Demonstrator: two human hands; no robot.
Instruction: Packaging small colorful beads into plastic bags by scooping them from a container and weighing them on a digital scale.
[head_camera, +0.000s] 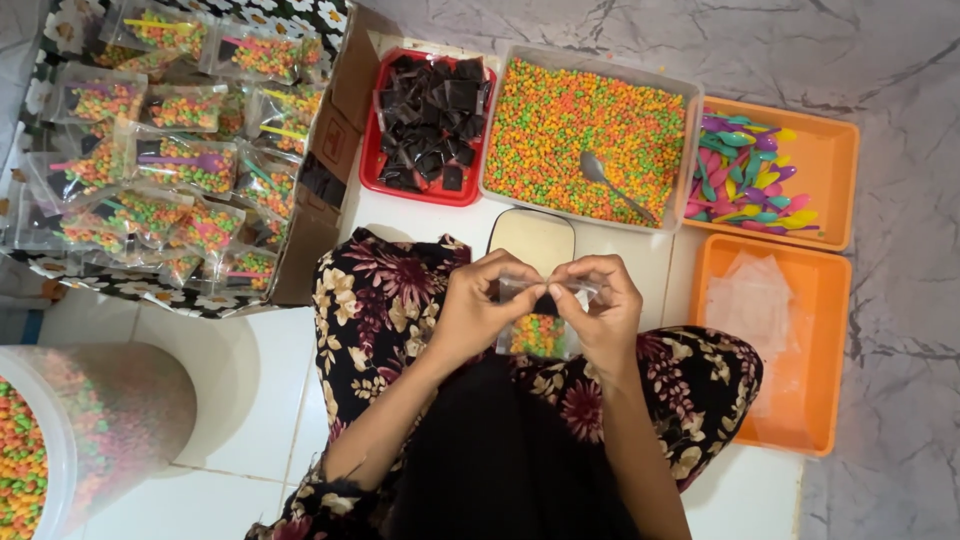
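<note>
A small clear plastic bag, partly filled with orange, green and yellow candy pellets and a dark square packet near its top, is held up over my lap. My left hand pinches the bag's upper left edge. My right hand pinches its upper right edge. Both hands meet at the bag's mouth, above my floral-patterned clothing.
On the floor ahead: a red tray of dark square packets, a clear tub of coloured pellets with a metal spoon, an orange tray of coloured plastic spoons, an orange tray of empty bags, a small scale. A box of filled bags lies left, a pellet bucket bottom left.
</note>
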